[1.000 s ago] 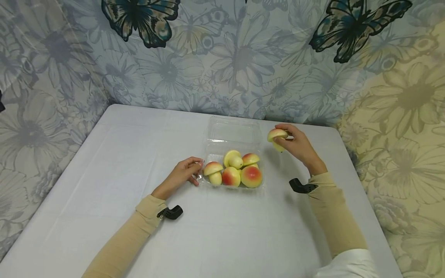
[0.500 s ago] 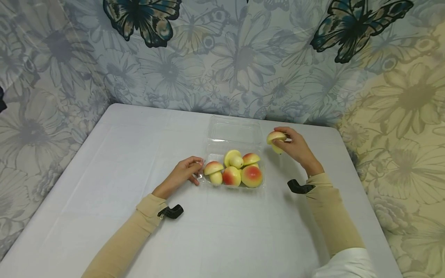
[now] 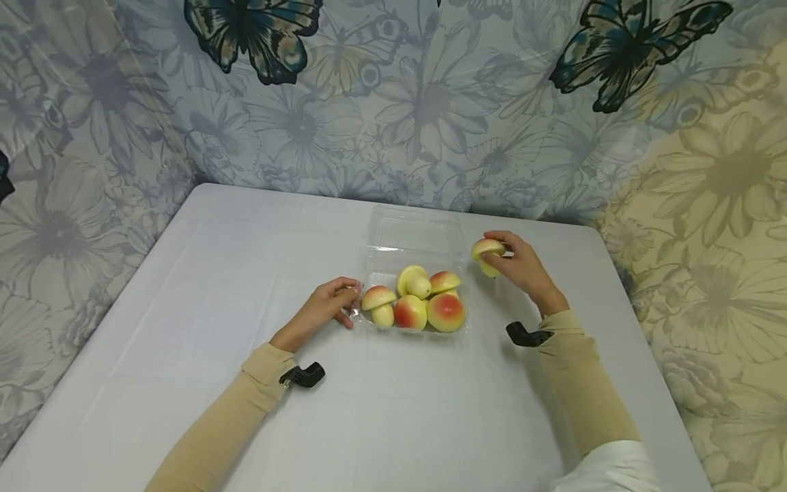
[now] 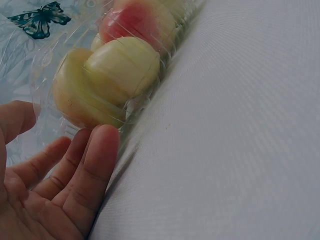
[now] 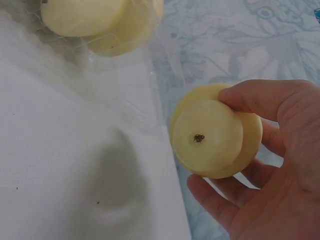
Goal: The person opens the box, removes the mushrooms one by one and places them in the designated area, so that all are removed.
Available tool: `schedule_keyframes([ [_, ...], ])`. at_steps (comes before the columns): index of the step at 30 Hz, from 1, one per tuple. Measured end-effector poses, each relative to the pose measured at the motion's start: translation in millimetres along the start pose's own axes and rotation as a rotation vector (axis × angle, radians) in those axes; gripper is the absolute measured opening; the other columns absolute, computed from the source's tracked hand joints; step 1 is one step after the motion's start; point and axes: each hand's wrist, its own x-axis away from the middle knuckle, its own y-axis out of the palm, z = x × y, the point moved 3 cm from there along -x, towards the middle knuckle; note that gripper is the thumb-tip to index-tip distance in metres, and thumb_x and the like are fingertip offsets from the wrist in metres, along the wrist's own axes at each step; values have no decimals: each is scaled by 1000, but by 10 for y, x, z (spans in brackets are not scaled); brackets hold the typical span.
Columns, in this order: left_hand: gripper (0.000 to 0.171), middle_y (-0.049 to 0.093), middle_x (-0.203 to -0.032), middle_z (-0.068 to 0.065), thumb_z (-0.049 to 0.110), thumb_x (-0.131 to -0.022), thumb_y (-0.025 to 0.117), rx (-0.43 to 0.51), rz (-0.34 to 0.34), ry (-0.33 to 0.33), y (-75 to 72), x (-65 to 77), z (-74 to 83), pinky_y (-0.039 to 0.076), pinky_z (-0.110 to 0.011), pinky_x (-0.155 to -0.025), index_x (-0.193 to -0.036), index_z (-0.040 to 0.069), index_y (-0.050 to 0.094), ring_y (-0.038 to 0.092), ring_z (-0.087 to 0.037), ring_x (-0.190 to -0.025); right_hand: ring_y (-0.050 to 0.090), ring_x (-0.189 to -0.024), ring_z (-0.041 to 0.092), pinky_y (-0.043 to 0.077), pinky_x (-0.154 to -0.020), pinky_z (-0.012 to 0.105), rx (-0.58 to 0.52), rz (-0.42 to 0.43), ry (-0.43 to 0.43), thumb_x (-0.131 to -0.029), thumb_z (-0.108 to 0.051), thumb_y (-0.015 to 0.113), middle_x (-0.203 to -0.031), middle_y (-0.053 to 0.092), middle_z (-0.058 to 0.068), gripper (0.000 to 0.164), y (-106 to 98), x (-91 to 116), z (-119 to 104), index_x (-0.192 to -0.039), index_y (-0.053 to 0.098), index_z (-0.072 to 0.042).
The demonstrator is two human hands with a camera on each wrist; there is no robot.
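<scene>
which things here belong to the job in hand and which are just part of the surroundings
Seem part of the job:
- right hand, holding a mushroom-shaped piece
- left hand, at the side of the clear container
- similar pieces inside that container

Seem just surroundings:
- white table, as the work surface
- butterflies on the wall
- floral wallpaper

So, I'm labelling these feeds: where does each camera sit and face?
Head: head-worn, looking forward and down at the white, round-cornered table; left grip, right grip and beige sleeves show.
Left wrist: worn there, looking at the clear plastic box of red-and-yellow mushroom shapes; only the left grip shows.
Right wrist: worn there, looking at a held yellow mushroom-shaped piece; only the right grip shows.
Head and left wrist share the box.
</scene>
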Motion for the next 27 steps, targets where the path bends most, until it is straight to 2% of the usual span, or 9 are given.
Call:
schedule_keyframes([
  [8,44,61,-99,-2,27,-106,52,4,1,-4,3,-8,-13,62,-28,-65,-138,-2,50,63,-14,-82,47,-132,37,47,-88,28,1,-2,15,-100,-25,64,-152,46,17,52,44,-3,79,-148,48,-10],
  [14,44,60,-99,-1,25,-106,52,4,7,-5,8,-1,-5,62,-28,-64,-139,-3,50,63,-13,-82,46,-131,38,46,-90,32,-5,-7,13,-100,-24,64,-152,46,18,52,77,-1,120,-147,48,-7],
  [22,43,60,-98,-1,24,-106,52,0,12,-4,10,-9,-4,62,-28,-64,-138,-3,50,63,-13,-81,47,-131,37,46,-90,32,-17,-15,22,-100,-24,64,-150,49,18,52,104,-11,172,-147,48,-8],
  [27,43,60,-98,-1,25,-106,52,-4,14,-6,9,-10,-12,62,-28,-64,-138,-3,50,63,-13,-81,46,-133,38,45,-95,37,-25,-20,20,-100,-23,64,-150,49,18,52,118,-15,193,-146,48,-7],
])
